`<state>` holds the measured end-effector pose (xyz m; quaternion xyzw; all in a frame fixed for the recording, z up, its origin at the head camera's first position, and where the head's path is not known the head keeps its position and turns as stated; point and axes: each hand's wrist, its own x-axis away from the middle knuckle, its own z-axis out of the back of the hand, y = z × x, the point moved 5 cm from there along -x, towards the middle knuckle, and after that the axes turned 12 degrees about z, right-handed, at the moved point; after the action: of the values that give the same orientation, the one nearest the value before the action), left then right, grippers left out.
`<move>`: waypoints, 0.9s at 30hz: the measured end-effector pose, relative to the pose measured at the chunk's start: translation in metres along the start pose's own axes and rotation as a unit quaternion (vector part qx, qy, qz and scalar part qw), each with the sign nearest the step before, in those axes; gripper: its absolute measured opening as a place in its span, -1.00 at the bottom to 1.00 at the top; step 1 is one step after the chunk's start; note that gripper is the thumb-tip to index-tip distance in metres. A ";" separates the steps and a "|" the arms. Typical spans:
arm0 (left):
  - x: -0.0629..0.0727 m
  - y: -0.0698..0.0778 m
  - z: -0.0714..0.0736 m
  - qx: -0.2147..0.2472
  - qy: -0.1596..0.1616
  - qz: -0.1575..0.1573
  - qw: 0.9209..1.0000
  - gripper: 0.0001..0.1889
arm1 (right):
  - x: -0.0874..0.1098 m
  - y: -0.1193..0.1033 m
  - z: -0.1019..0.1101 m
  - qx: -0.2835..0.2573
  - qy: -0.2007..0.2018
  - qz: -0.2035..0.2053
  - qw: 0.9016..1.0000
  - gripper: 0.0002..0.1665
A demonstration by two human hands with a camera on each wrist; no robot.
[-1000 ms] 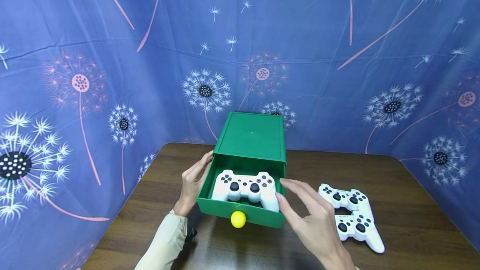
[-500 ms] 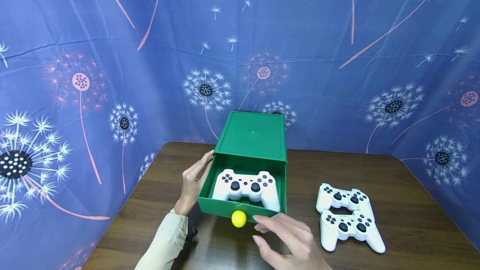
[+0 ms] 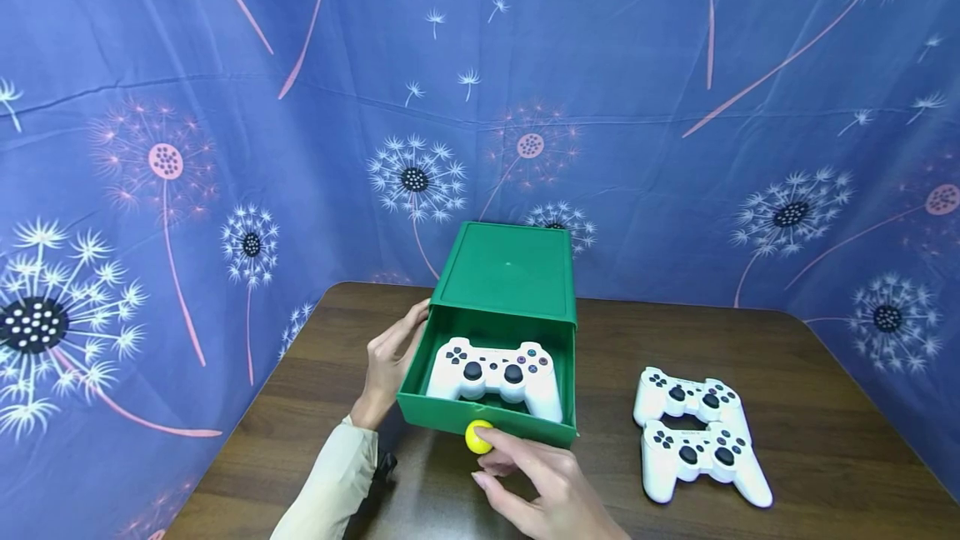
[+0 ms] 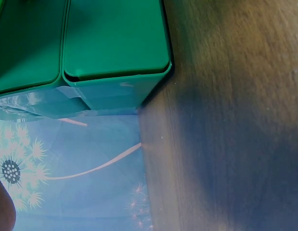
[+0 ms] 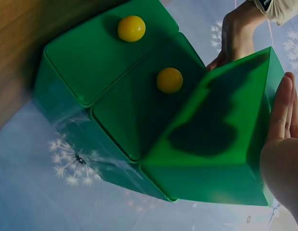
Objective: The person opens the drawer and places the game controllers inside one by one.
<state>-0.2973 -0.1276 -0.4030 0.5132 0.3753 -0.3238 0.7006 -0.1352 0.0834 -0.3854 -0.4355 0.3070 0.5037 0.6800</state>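
Closing the top green drawer (image 3: 441, 415), where a white gamepad (image 3: 493, 376) lies, seems in hand — left hand (image 3: 388, 365) uncurled against the cabinet (image 3: 506, 269), right hand (image 3: 549, 483) ungrasping at the yellow knob (image 3: 472, 436) — the next move calling for a straight push.

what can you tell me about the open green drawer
The drawer is a smooth, plastic-looking green box, open on top, with a round yellow knob on its front. It is the highest of three, pulled partly out of its green casing. A white controller lies inside, buttons up. The right hand is at the knob; whether the left hand, alongside, touches the drawer is unclear.
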 end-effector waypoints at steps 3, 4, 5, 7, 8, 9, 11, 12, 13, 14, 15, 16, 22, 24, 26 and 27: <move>0.000 0.000 0.000 -0.002 0.001 0.000 1.000 -0.61 | 0.001 0.003 -0.004 -0.006 0.003 -0.001 1.000 -0.53; 0.000 0.000 0.000 -0.002 0.001 0.000 1.000 -0.61 | 0.001 0.004 -0.005 -0.009 0.005 -0.002 1.000 -0.53; 0.000 0.000 0.000 -0.002 0.001 0.000 1.000 -0.61 | 0.001 0.004 -0.006 -0.009 0.007 0.000 1.000 -0.52; 0.000 0.001 0.000 -0.002 0.003 -0.001 1.000 -0.59 | 0.001 0.006 -0.007 -0.008 0.011 0.006 1.000 -0.53; 0.000 0.001 0.000 -0.002 0.005 -0.002 1.000 -0.59 | 0.001 0.006 -0.008 -0.009 0.015 0.008 1.000 -0.53; 0.000 0.001 0.001 -0.002 0.006 -0.003 1.000 -0.58 | 0.001 0.006 -0.008 -0.008 0.018 0.010 1.000 -0.54; -0.001 0.001 0.001 -0.001 0.008 -0.006 1.000 -0.58 | 0.001 0.007 -0.008 -0.003 0.024 0.014 1.000 -0.56; -0.001 0.001 0.001 -0.001 0.009 -0.006 1.000 -0.58 | 0.000 0.007 -0.008 -0.002 0.026 0.012 1.000 -0.57; -0.001 0.001 0.001 -0.001 0.009 -0.006 1.000 -0.59 | 0.000 0.007 -0.007 0.001 0.028 0.008 1.000 -0.58; -0.001 0.001 0.001 -0.001 0.008 -0.005 1.000 -0.59 | -0.001 0.007 -0.007 0.002 0.028 0.002 1.000 -0.58; -0.001 0.000 0.001 -0.001 0.008 -0.003 1.000 -0.59 | -0.001 0.007 -0.006 0.003 0.028 -0.007 1.000 -0.59; -0.001 0.000 0.001 -0.001 0.008 -0.001 1.000 -0.59 | -0.002 0.008 -0.006 0.005 0.027 -0.016 0.999 -0.60; -0.002 0.001 0.000 -0.002 0.009 -0.004 1.000 -0.60 | -0.001 0.010 -0.004 0.027 0.028 -0.018 0.999 -0.65; -0.002 0.001 0.000 -0.006 0.011 -0.006 1.000 -0.61 | -0.001 0.011 -0.003 0.033 0.030 -0.008 0.999 -0.66; -0.001 0.001 0.000 -0.009 0.011 -0.006 1.000 -0.60 | -0.001 0.013 -0.002 0.028 0.029 -0.009 0.999 -0.64; -0.002 0.001 0.000 -0.011 0.011 -0.005 1.000 -0.60 | 0.000 0.013 -0.001 0.024 0.027 -0.015 0.999 -0.62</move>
<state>-0.2973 -0.1275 -0.4012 0.5073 0.3892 -0.3173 0.7004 -0.1480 0.0835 -0.3894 -0.4372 0.3306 0.4744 0.6888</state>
